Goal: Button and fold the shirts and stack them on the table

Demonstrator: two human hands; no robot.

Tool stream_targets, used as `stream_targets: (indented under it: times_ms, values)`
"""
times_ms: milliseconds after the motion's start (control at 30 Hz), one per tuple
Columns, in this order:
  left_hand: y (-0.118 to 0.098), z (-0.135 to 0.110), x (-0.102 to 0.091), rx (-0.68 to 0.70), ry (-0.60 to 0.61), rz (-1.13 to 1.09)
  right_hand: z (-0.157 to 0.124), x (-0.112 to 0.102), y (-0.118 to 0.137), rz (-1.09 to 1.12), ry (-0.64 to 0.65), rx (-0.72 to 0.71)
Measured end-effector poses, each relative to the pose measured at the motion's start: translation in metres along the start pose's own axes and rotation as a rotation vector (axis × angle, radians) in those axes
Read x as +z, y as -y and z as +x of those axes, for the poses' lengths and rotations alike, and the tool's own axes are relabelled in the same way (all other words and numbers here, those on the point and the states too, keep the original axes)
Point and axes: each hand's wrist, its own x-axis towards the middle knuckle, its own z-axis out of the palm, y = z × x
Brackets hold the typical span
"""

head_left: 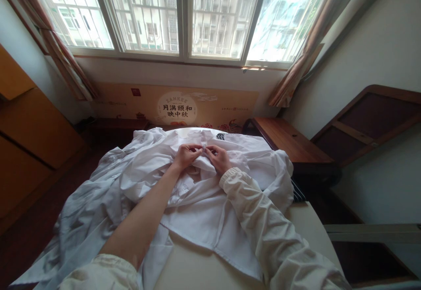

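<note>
A white shirt (200, 215) lies spread and rumpled over the pale round table, its hem toward me. My left hand (188, 155) pinches the shirt's cloth near the collar, fingers closed. Right beside it, my right hand (217, 156) pinches the same spot, so the fingertips of both hands nearly meet. Whatever small part sits between the fingertips is too small to make out. More white cloth (95, 211) is heaped to the left and hangs over the table's edge. Beyond my right hand shows a bit of dark striped fabric (220, 136).
The pale table (187, 263) has its bare rim near me and at right. A brown wooden side table (289, 139) stands at the back right, by a leaning wooden panel (371, 123). An orange cabinet (33, 136) is at left. Ahead are a printed box (226, 101) and barred windows (148, 14).
</note>
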Motion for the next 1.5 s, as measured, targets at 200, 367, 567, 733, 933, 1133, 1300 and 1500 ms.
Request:
stream_targets:
  times_ms: [200,367,567,733,933,1133,1300,1500]
  values:
    - [0.0,0.002,-0.002,0.017,0.064,-0.004,0.001,0.001,-0.004,0.003,0.019,-0.017]
    - [-0.001,0.002,-0.002,0.011,0.109,0.007,0.001,0.002,-0.008,0.029,0.049,0.004]
    - [-0.002,0.003,0.0,0.008,0.093,-0.041,0.001,0.003,-0.01,0.149,0.117,0.064]
    - [-0.001,0.005,0.0,0.015,0.063,-0.059,0.002,0.004,-0.008,0.249,0.133,0.08]
    - [-0.008,0.002,-0.002,0.011,0.098,-0.053,-0.001,0.004,-0.004,0.249,0.133,0.076]
    - [-0.01,0.005,-0.002,-0.081,0.069,-0.183,0.006,0.0,0.0,0.239,0.125,0.103]
    - [-0.01,0.012,-0.001,-0.209,-0.074,-0.36,0.018,-0.033,0.019,-0.036,0.348,0.003]
    - [-0.01,0.019,0.0,-0.272,-0.174,-0.405,0.02,-0.073,0.053,-0.37,0.546,-0.062]
